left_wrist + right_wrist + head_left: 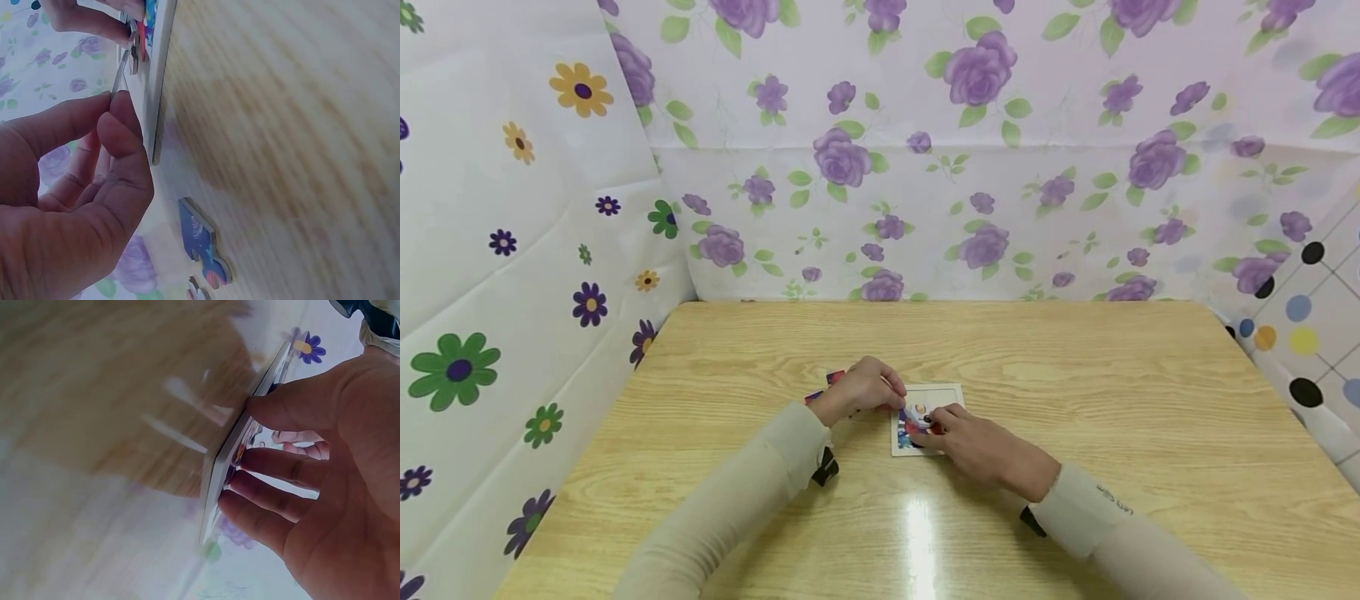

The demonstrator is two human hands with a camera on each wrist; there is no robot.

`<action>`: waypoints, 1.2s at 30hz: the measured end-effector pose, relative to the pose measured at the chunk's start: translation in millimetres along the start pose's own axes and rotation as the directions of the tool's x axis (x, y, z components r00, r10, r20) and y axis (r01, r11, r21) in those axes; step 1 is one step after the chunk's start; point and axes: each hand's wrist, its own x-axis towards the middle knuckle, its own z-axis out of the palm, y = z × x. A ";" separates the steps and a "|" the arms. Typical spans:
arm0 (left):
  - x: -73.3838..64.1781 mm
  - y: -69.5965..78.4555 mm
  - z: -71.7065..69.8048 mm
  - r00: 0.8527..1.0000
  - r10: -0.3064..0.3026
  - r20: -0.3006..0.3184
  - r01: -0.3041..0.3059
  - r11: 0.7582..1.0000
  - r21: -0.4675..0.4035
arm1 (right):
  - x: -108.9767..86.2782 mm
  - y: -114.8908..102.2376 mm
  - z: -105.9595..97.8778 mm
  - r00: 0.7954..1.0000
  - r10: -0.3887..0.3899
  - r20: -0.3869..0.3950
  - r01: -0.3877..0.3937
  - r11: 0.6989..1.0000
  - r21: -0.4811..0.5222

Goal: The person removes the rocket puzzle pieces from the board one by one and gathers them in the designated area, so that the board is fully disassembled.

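Observation:
A small jigsaw puzzle board [953,397] with a pale frame lies flat on the table. My left hand [867,386] is over its left side and pinches a thin puzzle piece [120,72] between thumb and forefinger, tilted, with one edge towards the board. My right hand [981,442] lies over the board's right side. In the right wrist view its fairly straight fingers [262,515] and thumb touch the board, and they partly cover the coloured picture pieces [906,433] at the lower left.
Loose puzzle pieces [836,377] lie left of the board, partly behind my left wrist. One blue piece [199,232] shows clearly in the left wrist view. The wooden table [1075,358] reaches a flower-patterned cloth [925,208] at the back.

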 end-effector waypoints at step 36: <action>-23.4 -24.6 -30.3 0.999 0.034 0.041 -0.026 0.982 -0.186 | -4.6 15.8 5.1 0.999 -0.048 0.004 0.047 0.996 0.079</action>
